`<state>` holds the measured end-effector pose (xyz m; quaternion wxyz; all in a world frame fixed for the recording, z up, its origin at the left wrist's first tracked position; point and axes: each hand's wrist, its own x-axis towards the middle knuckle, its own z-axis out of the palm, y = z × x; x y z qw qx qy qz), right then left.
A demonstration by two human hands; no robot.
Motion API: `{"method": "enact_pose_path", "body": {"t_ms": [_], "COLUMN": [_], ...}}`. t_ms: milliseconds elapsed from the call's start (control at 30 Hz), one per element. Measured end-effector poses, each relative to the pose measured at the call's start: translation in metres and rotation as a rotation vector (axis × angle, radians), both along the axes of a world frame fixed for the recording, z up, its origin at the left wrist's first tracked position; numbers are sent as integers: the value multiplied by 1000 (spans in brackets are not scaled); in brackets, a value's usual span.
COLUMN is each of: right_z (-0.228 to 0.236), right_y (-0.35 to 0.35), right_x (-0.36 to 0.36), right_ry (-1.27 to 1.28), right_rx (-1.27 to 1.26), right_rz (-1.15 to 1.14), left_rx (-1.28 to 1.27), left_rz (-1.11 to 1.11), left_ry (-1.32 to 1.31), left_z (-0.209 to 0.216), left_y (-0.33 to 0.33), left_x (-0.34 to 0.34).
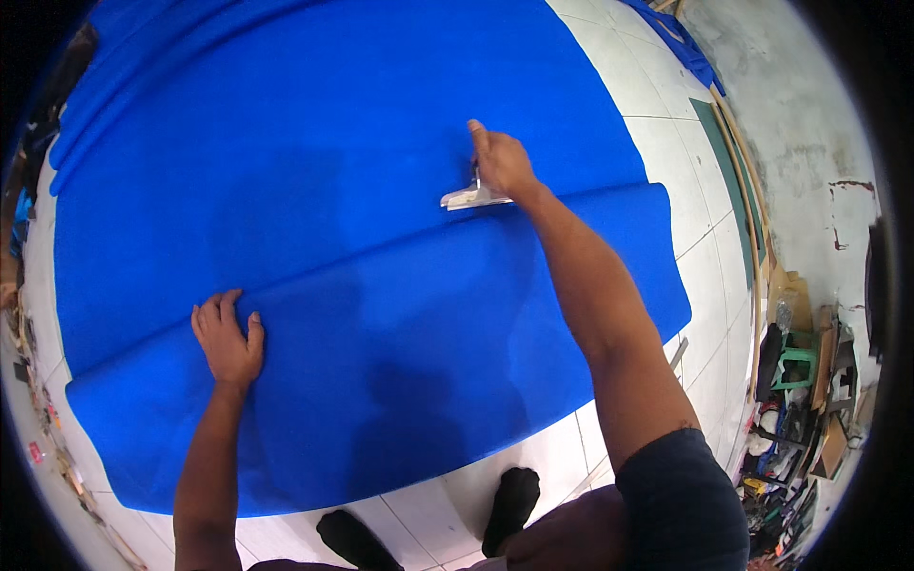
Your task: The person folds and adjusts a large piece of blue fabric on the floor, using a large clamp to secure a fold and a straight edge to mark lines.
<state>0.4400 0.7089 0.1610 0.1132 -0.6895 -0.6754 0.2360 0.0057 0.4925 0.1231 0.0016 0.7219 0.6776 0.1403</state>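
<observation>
A large bright blue sheet of cloth-like material [314,219] lies over the floor. Its near part is folded over, and the fold runs slantwise from lower left to upper right. My left hand [228,344] rests on the folded layer by the fold line, fingers spread. In my right hand [505,166] is a wide metal scraper [470,198], gripped by its handle with the thumb pointing up. The scraper's flat blade sits at the fold, right of the middle. The handle is mostly hidden by my fingers.
White tiled floor [703,181] shows around the sheet. My feet in dark socks [514,502] stand at its near edge. Along the right wall lie long wooden strips [747,181], a green stool [798,364] and piled odds and ends. More clutter lines the left edge.
</observation>
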Motion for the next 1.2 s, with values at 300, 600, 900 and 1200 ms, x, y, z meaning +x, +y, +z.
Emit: {"method": "enact_pose_path", "body": {"t_ms": [300,600,900,1200], "right_z": [-24,9,90,328], "right_y": [-28,-80,-115,-196], "right_x": [4,86,86,103], "right_ry": [-245,-281,-373,-371], "right_rx": [-147,-49,-50,814], "right_rz": [165,378,453,238], "left_rx": [12,-181,-537,389], "left_rz": [-4,-31,-19,-99], "left_ry": [-24,-216,-57,156], "left_z": [3,5,109,329], "left_y": [5,10,-10,-83], "left_x": [4,-34,-139,-142]}}
